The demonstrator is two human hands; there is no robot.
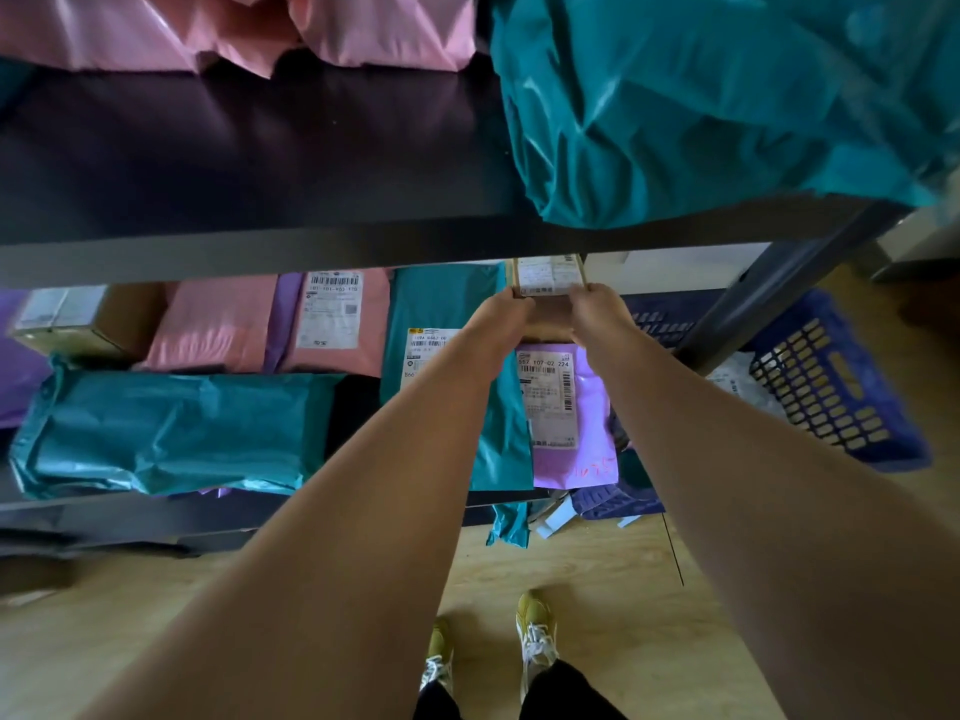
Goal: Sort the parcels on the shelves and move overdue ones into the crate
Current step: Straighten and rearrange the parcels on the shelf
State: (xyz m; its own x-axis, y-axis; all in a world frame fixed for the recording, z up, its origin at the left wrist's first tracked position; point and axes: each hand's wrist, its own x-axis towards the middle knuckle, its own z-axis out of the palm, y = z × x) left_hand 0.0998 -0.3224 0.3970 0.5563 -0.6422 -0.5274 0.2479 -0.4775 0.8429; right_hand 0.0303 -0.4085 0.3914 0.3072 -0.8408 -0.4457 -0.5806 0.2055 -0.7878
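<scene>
A small brown cardboard box (pixel 549 277) with a white label sits at the back of the lower shelf, partly hidden under the upper shelf board. My left hand (pixel 503 318) grips its left side and my right hand (pixel 597 310) grips its right side. Below the box lie a purple mailer (pixel 563 407) with a barcode label and a teal mailer (pixel 441 314). A blue plastic crate (pixel 831 381) stands on the floor to the right of the shelf, with a white parcel inside.
The black upper shelf (pixel 260 163) carries pink mailers (pixel 234 28) and a big teal bag (pixel 701 96) overhanging its edge. The lower shelf holds a long teal mailer (pixel 171 428), pink mailers (pixel 343 324) and a cardboard box (pixel 78 319). A shelf leg (pixel 769 293) stands beside the crate.
</scene>
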